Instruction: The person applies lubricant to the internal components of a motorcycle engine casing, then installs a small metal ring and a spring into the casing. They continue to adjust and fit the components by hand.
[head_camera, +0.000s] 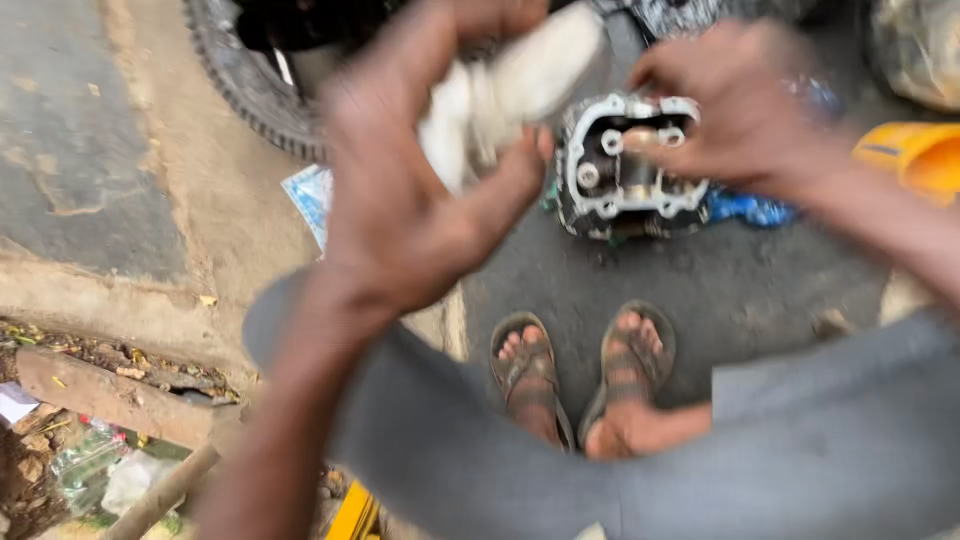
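Between my left hand's (400, 190) clenched fingers I've got a soft, crumpled white rag (510, 85); just right, my right hand (735, 105) fingers pinch the ribbed, silvery metal engine head (625, 170).

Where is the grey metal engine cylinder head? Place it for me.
In the head view, the grey metal engine cylinder head sits upper centre-right, under the right hand, beside the left hand's white cloth, above the sandalled feet.

White crumpled cloth (500, 95) bunched in the left hand (410, 190), blurred, raised beside a grey metal engine head (625, 170), open face up with round ports, right hand (740, 105) gripping its upper edge
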